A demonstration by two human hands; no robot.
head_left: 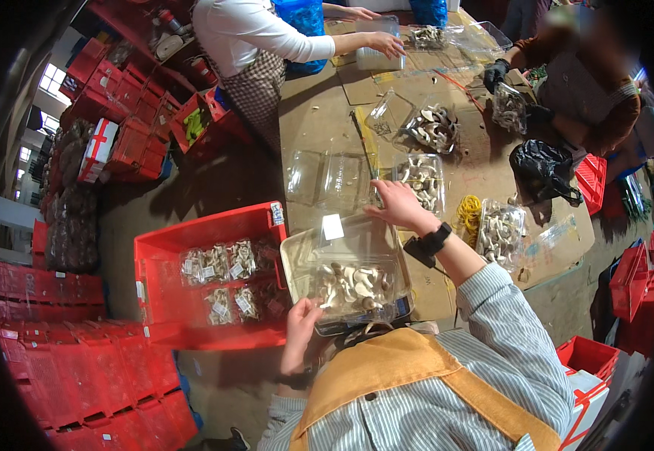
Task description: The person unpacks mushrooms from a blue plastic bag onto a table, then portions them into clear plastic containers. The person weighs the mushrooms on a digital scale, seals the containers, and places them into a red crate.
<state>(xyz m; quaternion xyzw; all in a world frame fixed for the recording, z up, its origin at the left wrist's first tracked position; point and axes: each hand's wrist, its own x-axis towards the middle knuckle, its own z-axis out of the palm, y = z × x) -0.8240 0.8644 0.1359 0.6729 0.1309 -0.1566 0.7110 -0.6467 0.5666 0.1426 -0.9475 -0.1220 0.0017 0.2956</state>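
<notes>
A clear plastic box of pale mushrooms (pixel 357 284) lies in a shallow whitish tray (pixel 294 264) in front of me. My left hand (pixel 302 325) is at the tray's near left corner, its thumb and fingertips pinched together beside the mushrooms. Whether they grip the box edge or a mushroom stem, I cannot tell. My right hand (pixel 400 204) reaches over the tray's far right corner, with thumb and fingers apart and nothing plainly between them. A white label (pixel 332 227) shows at the tray's far side. Just beyond are empty clear boxes (pixel 328 174).
At left, a red crate (pixel 163 248) holds several labelled mushroom packs (pixel 218 263). Filled boxes (pixel 421 179), yellow bands (pixel 469 210) and a black bag (pixel 543 167) lie on the cardboard-covered table (pixel 484 177). Two co-workers handle boxes across it. Red crates (pixel 90 376) are stacked at lower left.
</notes>
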